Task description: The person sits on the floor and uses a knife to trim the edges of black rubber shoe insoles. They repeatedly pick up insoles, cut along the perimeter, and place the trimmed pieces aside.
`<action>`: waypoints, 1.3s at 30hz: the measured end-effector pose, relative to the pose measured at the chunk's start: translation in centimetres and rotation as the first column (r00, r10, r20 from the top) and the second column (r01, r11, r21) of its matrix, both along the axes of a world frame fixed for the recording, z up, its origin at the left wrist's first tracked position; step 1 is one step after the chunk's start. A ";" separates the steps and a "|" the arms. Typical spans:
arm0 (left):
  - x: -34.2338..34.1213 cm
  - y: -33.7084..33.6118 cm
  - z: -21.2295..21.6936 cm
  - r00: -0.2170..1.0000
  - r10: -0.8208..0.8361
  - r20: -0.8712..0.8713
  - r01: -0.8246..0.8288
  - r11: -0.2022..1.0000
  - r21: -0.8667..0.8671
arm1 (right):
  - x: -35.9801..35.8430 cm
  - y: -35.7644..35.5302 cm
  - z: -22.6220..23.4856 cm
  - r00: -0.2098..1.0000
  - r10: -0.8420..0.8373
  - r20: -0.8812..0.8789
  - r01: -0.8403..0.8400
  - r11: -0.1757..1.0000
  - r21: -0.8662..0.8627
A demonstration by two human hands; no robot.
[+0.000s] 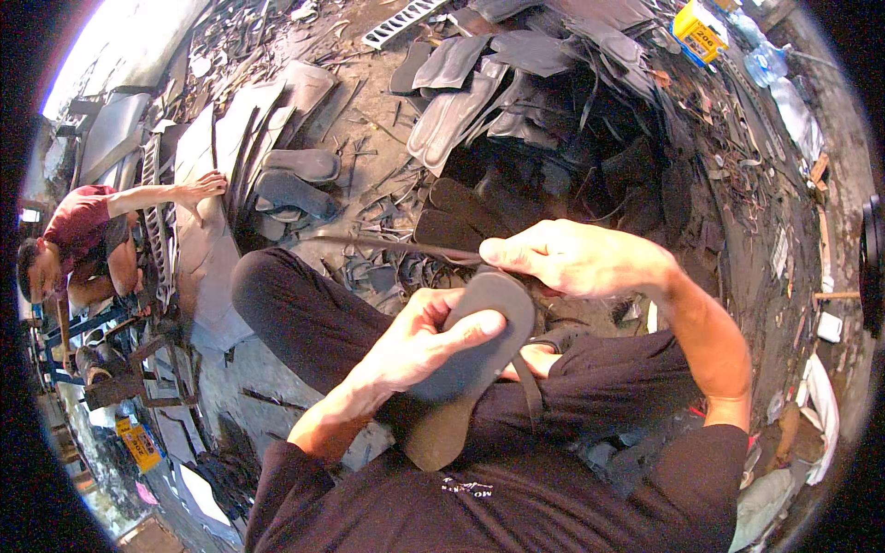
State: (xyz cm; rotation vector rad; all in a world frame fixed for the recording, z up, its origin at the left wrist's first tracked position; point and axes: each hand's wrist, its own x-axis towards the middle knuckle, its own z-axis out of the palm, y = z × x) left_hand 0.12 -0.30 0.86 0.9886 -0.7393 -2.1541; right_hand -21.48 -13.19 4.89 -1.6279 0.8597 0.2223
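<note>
A yellow box-shaped package with a blue side lies at the far right among scraps, beside a clear plastic bottle; another yellow package sits on the ground at the near left; a white slotted strip lies at the far centre; their printing is left unread.

The person sits with dark-trousered knees raised; a dark grey sandal sole rests above the lap, held in the left hand; the thumb lies across the sole's upper face near its far end, the other fingers curl under and around its left edge, so the hand is closed on it. The sole's long axis runs from near-left to far-right; its rounded far end points toward the right hand, its browner near end toward the person's chest; a thin strap hangs from its right edge.

The right hand hovers at the sole's far end, fingers closed around the handle of a long thin blade that stretches leftward, nearly level; its base meets the sole's far rim.

Stacks of dark cut soles fill the far ground; at the far left another person in a red shirt rests a hand on a grey sheet.
</note>
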 end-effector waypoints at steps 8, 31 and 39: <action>6.2 -1.6 -1.6 0.007 1.000 -0.001 -0.944 0.007 -0.331 | -1.8 4.7 -3.7 0.616 -0.748 0.248 0.743 0.656 0.134; 0.9 4.9 -3.9 0.346 0.938 -0.033 -0.938 0.347 0.022 | 4.7 13.8 -7.2 0.876 -0.366 0.314 0.451 0.853 -0.262; 1.0 7.3 -4.6 0.432 0.900 0.051 -0.901 0.433 -0.006 | 9.3 11.2 -7.2 0.867 -0.402 0.294 0.442 0.893 -0.084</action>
